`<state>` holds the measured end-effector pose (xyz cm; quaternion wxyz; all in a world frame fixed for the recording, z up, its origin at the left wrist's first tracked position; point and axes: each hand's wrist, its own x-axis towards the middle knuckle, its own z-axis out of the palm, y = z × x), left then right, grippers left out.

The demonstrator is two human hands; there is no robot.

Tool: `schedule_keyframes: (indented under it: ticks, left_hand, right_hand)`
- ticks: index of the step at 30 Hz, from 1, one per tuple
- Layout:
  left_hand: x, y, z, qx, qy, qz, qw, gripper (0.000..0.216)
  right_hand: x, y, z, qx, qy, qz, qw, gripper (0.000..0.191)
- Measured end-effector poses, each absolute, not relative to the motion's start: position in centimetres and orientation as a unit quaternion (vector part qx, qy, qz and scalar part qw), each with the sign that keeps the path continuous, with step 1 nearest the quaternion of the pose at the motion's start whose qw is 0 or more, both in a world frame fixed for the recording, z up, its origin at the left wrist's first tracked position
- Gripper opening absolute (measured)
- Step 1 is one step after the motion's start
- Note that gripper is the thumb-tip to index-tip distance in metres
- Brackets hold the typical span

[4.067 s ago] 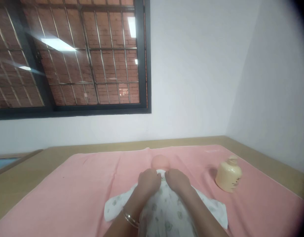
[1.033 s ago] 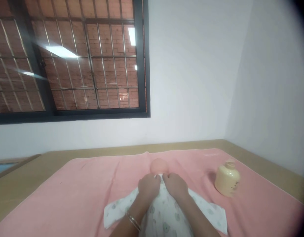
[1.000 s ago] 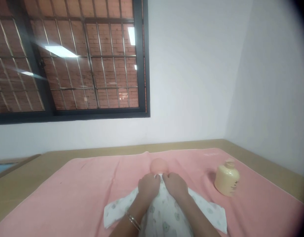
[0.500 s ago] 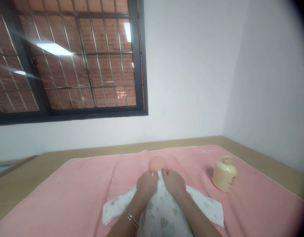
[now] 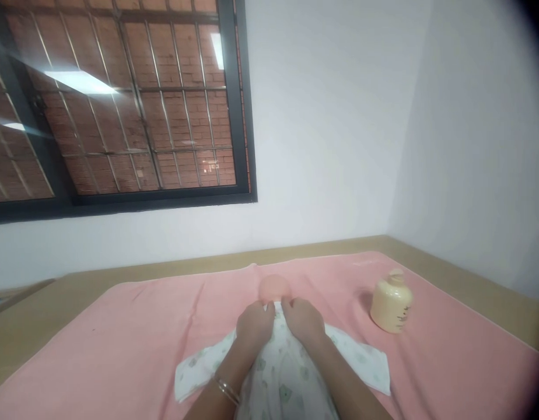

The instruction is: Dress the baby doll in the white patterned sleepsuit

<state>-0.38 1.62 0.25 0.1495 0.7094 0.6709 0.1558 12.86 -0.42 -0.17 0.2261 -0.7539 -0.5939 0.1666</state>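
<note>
A doll with a bare peach head (image 5: 274,288) lies on a pink towel (image 5: 133,344), dressed in a white printed garment (image 5: 278,379). My left hand (image 5: 252,324) and my right hand (image 5: 303,319) sit side by side at the garment's neckline, just below the head. Both have curled fingers pinching the fabric there. A thin bangle circles my left wrist (image 5: 224,389). The garment's sleeves spread out flat to either side.
A cream lotion bottle (image 5: 391,303) stands on the towel at the right. The towel covers a tan wooden surface (image 5: 42,309) set against white walls that meet in a corner at the right. A barred window (image 5: 121,99) is up on the left.
The view has drifted slightly, so everything sits a little further left and higher. My hands stay together at the neckline, with only small finger shifts.
</note>
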Motion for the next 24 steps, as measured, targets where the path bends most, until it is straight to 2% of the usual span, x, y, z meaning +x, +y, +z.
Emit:
schedule_keyframes:
  ticks: [24]
  left_hand:
    - [-0.44,1.73,0.16,0.707,0.669,0.164,0.163,0.055]
  right_hand:
    - [12.95,-0.13,-0.40,-0.749,-0.589,0.176,0.248,0.059]
